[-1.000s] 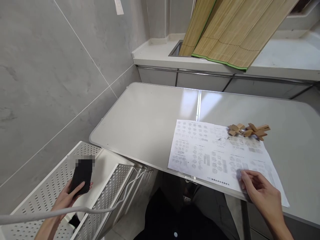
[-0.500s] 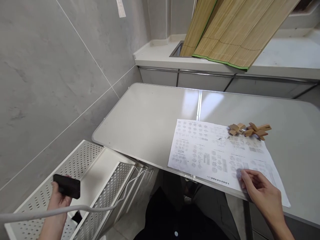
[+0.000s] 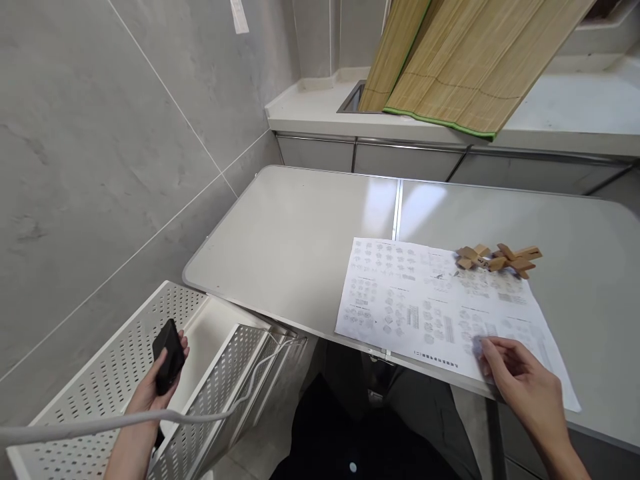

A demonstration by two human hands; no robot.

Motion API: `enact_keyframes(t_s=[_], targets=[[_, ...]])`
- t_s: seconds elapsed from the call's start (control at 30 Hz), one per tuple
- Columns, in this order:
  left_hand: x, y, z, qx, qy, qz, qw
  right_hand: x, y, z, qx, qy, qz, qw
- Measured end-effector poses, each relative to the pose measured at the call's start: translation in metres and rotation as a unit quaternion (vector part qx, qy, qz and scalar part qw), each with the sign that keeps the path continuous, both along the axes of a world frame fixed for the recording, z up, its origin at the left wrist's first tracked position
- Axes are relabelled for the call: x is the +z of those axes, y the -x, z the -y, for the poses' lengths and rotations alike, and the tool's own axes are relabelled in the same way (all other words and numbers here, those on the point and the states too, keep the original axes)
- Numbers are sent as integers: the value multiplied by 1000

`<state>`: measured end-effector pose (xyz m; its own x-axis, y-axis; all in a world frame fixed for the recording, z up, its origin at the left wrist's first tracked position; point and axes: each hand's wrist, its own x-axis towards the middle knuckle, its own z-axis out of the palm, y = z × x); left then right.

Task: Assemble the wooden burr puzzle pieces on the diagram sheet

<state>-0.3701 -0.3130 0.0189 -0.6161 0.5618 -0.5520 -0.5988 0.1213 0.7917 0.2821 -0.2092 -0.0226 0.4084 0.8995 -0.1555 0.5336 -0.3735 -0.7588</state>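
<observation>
A black phone-like device is gripped in my left hand, above the white perforated basket at my lower left. The device stands steeply tilted, my thumb on its near side and fingertips showing at its far edge. On the table, my right hand rests over the lower right of a printed paper sheet. Its fingers are curled and the thumb is close to the index finger; what lies inside the curl, if anything, is hidden. Two interlocking wooden puzzles sit together at the sheet's upper right, beyond my right hand.
The grey folding table has a metal seam down its middle. A white cable crosses in front of my left forearm and the perforated basket. Behind stand a counter and a hanging bamboo mat. A tiled wall rises at left.
My left hand has moved right and slightly up over the basket, turning the black device from nearly level to steeply tilted. My right hand, the sheet and the wooden puzzles have stayed put.
</observation>
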Motion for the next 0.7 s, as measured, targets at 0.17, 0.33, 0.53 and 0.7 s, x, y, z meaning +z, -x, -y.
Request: enact_keyframes(t_s=[0.17,0.33,0.53,0.7], targets=[[-3,6,8,-60,11,-91,994,-2,-2,1,2,5,-10,1000],[-1,10,14,-101,30,-145,984,-4,-4,1,4,2,-3,1000],[5,11,18,-53,18,-72,996,-2,-2,1,16,-18,10,1000],[5,15,22,-74,26,-97,992,2,1,1,20,-26,15,999]])
